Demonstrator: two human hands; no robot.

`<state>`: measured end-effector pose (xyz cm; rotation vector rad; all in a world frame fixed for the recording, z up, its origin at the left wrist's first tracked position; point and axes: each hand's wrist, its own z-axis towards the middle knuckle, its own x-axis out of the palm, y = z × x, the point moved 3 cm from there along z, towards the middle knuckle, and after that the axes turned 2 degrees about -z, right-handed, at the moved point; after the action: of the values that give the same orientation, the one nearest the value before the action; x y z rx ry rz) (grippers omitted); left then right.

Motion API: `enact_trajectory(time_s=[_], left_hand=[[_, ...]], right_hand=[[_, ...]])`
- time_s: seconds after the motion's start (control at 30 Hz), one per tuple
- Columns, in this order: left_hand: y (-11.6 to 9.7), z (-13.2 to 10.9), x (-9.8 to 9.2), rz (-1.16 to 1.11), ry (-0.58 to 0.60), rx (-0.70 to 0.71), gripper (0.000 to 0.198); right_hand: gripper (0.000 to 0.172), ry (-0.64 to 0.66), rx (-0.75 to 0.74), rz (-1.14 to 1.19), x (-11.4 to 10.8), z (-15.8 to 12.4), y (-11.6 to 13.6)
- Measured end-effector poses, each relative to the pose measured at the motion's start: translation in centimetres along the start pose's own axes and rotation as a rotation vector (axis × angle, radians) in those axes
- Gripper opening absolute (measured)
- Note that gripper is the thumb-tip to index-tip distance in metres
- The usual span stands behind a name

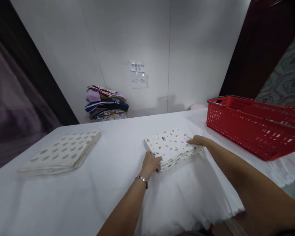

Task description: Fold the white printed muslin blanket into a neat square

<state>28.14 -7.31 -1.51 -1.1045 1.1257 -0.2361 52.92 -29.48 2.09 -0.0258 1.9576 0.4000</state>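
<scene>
A folded white cloth with small printed motifs lies near the middle of the white table. My left hand, with a metal bracelet at the wrist, is curled around the cloth's near left corner, fingers tucked at its edge. My right hand rests on the cloth's right edge, fingers wrapped over that side. Both hands are on the same folded stack.
A second folded white cloth with grey-green marks lies at the table's left. A red plastic basket stands at the right. A pile of coloured folded fabrics sits against the back wall, below paper notes.
</scene>
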Motion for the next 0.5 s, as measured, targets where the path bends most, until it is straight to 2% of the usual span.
enact_trajectory(time_s=[0.1,0.2,0.27,0.4,0.5], left_hand=[[-0.2,-0.3,0.7,-0.098,-0.046,-0.137,0.059],[-0.7,0.0,0.1,-0.174,-0.03,-0.124,0.064],[-0.7,0.6,-1.6,-0.221,0.008,-0.13,0.072],[0.2,1.7,-6.8,-0.17,0.074,-0.16,0.087],[1.6,1.4,-9.0,-0.128,0.121,-0.171,0.085]], right_hand=[[0.045,0.095,0.036,0.146,0.1,0.0,-0.6],[0.037,0.153,0.029,0.342,0.3,-0.7,-0.8],[0.034,0.202,-0.008,0.454,0.9,-1.8,-0.5],[0.038,0.331,-0.091,0.686,3.9,-5.7,0.6],[0.041,0.375,-0.113,0.705,6.1,-8.0,0.8]])
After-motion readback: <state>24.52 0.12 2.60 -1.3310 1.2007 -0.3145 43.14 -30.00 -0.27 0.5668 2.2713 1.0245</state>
